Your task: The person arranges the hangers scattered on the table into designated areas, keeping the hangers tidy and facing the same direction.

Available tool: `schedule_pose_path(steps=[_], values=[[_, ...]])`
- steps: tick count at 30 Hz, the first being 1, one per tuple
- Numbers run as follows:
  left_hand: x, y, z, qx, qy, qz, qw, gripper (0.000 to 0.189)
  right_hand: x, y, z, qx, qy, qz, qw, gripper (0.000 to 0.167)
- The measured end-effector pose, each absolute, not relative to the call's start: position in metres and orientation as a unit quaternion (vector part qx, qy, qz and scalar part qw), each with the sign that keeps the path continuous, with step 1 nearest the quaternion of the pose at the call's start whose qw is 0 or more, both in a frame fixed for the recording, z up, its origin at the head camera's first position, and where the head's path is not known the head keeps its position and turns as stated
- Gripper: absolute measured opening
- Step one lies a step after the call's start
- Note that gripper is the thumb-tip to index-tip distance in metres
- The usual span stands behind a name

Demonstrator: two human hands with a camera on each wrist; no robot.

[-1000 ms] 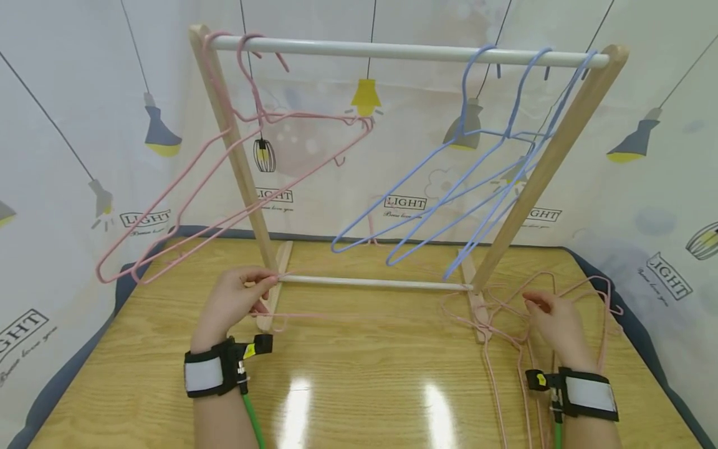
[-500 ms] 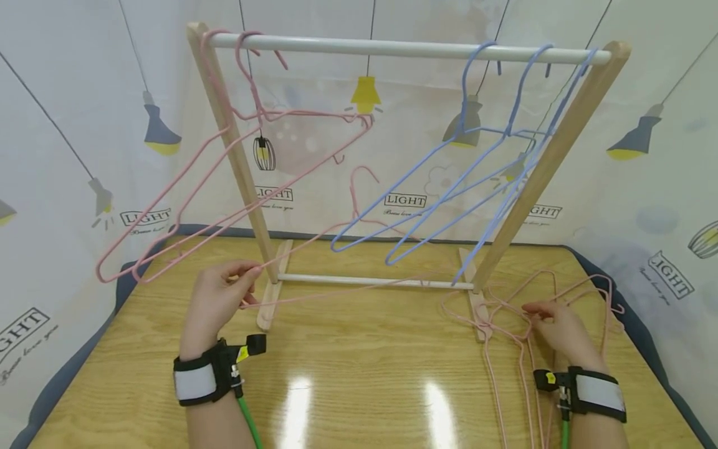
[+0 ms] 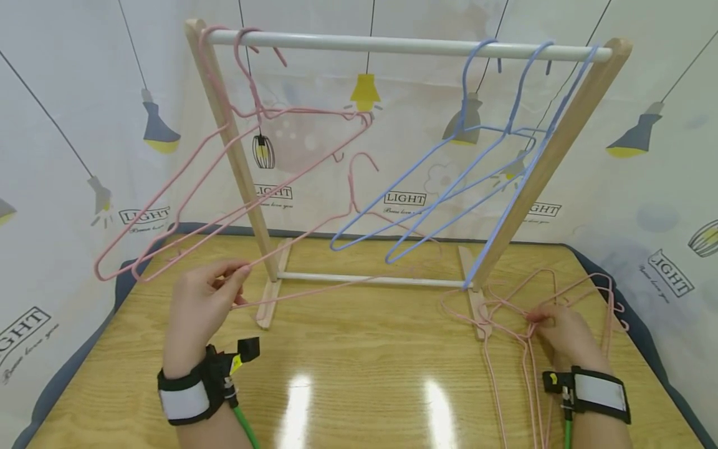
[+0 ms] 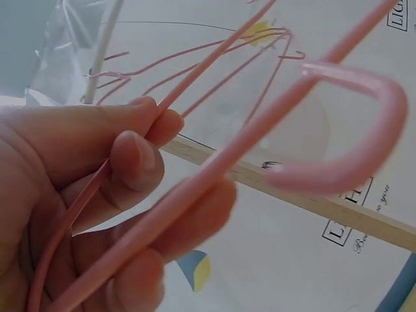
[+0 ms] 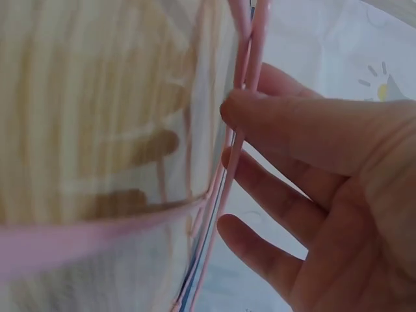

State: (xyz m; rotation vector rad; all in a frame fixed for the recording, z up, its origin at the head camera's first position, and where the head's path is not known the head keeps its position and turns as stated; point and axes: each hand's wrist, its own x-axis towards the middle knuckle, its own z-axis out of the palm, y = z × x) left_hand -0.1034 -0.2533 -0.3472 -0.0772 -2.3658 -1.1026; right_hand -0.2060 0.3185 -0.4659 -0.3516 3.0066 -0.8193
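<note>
One pink hanger [image 3: 353,206] has risen hook-up below the rail [image 3: 392,44], I see, its end gripped by the left hand's [image 3: 199,305] fingers, while the right hand's [image 3: 566,333] now pinch wires of the pile [image 3: 527,338] on the worktop [image 3: 370,374], so both hands look occupied.

Smooth plastic-looking pink hanger [image 4: 260,128], glossy wood-grain table [image 3: 370,349], matt wooden post [image 3: 554,156].
</note>
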Motion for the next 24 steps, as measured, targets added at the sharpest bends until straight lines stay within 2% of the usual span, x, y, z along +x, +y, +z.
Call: schedule_pose_path(steps=[6, 16, 20, 24], values=[[-0.097, -0.251, -0.342, -0.038, -0.869, -0.394, 0.297, 0.011, -0.207, 0.321, -0.464, -0.130, 0.960, -0.248, 0.007, 0.014], [-0.092, -0.249, -0.338, -0.038, -0.852, -0.397, 0.340, 0.009, -0.202, 0.327, -0.454, -0.128, 0.958, -0.257, -0.018, 0.013], [-0.092, -0.249, -0.338, -0.038, -0.845, -0.393, 0.359, 0.009, -0.201, 0.329, -0.455, -0.136, 0.954, -0.260, -0.056, 0.012], [-0.090, -0.249, -0.339, -0.041, -0.831, -0.390, 0.395, 0.009, -0.199, 0.328, -0.453, -0.151, 0.949, -0.245, -0.127, 0.013]])
